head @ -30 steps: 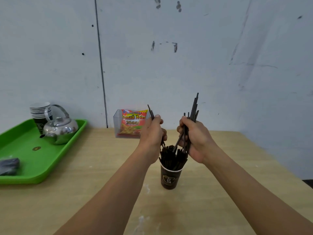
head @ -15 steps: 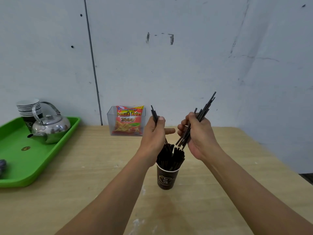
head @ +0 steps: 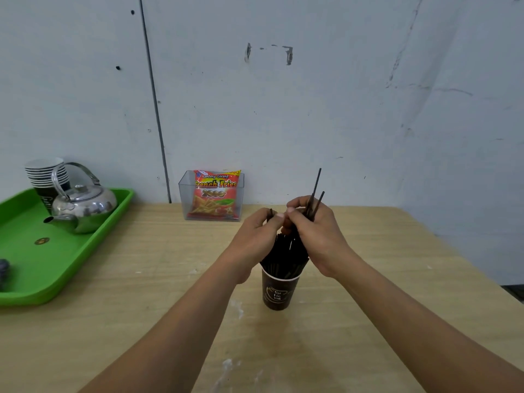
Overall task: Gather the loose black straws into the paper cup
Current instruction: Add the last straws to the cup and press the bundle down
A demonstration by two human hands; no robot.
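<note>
Scuffed pale wall (head: 340, 109), dusty wood counter (head: 141, 321). Left hand (head: 255, 236) and right hand (head: 317, 234) both clutch black straws (head: 283, 259) over the paper cup (head: 279, 290).

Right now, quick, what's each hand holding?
Left hand: pinching straws above the cup.
Right hand: gripping a straw bundle.

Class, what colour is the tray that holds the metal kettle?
Bright green. The tray shows best in the head view, the only one given.
</note>
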